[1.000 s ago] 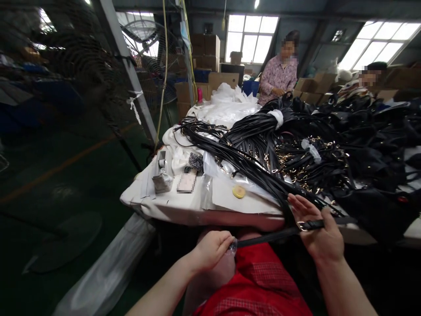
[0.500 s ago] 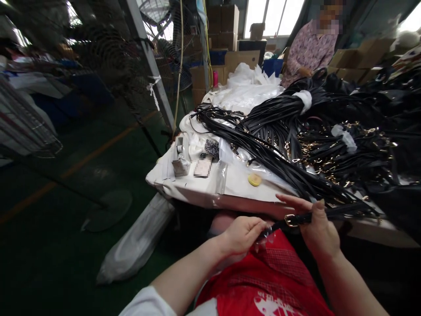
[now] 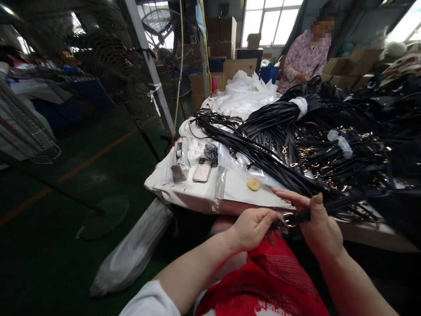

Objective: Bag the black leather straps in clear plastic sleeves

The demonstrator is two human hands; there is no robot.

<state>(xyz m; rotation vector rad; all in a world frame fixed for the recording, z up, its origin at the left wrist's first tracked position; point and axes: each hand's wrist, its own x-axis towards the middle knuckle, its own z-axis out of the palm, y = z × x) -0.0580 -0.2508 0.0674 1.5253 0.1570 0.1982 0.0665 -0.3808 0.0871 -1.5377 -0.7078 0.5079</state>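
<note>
Strap [image 3: 304, 216]: held at table [image 3: 194, 198] edge, buckle [image 3: 289, 225] leftward | Right hand [image 3: 324, 230]: thumb clamping strap against fingers, apparently steadying buckle | Left hand [image 3: 254, 229]: fingertips pinched on clear plastic [image 3: 282, 221] beside buckle, likely for close control | Strap bundle [image 3: 271, 117]: tied, apparently against tangling.
</note>
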